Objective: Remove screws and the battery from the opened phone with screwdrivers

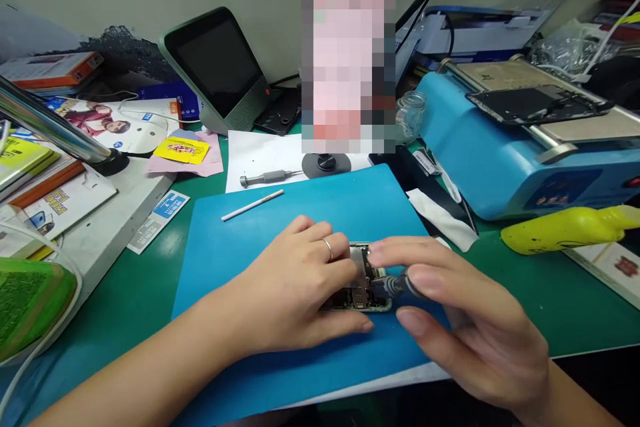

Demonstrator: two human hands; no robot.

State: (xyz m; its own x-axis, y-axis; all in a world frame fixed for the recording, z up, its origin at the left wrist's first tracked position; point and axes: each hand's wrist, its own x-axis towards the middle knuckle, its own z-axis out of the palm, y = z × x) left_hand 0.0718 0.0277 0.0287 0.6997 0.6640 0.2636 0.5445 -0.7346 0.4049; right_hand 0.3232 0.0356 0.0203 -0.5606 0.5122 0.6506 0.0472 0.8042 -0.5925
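An opened phone [361, 293] lies face-up on the blue mat, its circuit board and metal shields bare. My left hand [300, 280], with a ring on one finger, rests over the phone's left part and holds it, thumb along the near edge. A dark grey screwdriver [393, 285] stands over the board at the phone's right end, tilted toward me. In my right hand [480, 313] the screwdriver's handle sits against the fingers, the thumb a little apart and one fingertip reaching the phone's far edge. The screwdriver's tip is hard to make out.
The blue mat [240, 240] carries a white stick [253, 205]. Behind it lies a grey screwdriver [270, 177] on white paper. A blue machine [465, 167] with a phone screen on top and a yellow bottle [565, 229] stand right. A green sponge-like block [35, 300] is left.
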